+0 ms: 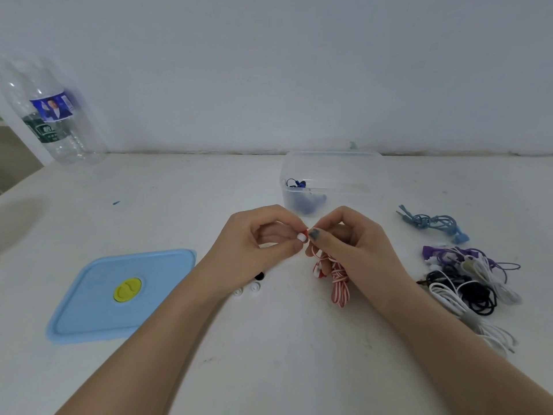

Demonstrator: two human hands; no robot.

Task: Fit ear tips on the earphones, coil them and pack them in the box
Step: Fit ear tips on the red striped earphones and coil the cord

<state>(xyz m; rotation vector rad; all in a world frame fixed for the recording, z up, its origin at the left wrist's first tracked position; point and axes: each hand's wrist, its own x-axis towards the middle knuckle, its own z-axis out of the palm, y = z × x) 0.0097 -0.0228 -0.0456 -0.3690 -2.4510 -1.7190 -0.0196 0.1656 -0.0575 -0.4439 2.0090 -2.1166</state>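
My left hand (pixel 257 235) pinches a white ear tip (pixel 302 236) against the red earbud held by my right hand (pixel 350 241). The red-and-white striped earphones (pixel 339 280) hang bundled below my right hand, touching the table. The clear plastic box (pixel 332 163) stands just beyond my hands with dark blue earphones (pixel 299 187) inside. Loose white ear tips (pixel 247 289) and a black one (pixel 259 276) lie under my left wrist. The light blue lid (pixel 119 295) with a yellow valve lies flat at the left.
At the right lie light blue earphones (pixel 431 223) and a tangled pile of purple, white and black earphones (pixel 469 280). A clear water bottle (pixel 51 115) stands at the back left against the white wall. The table's left edge runs near the bottle.
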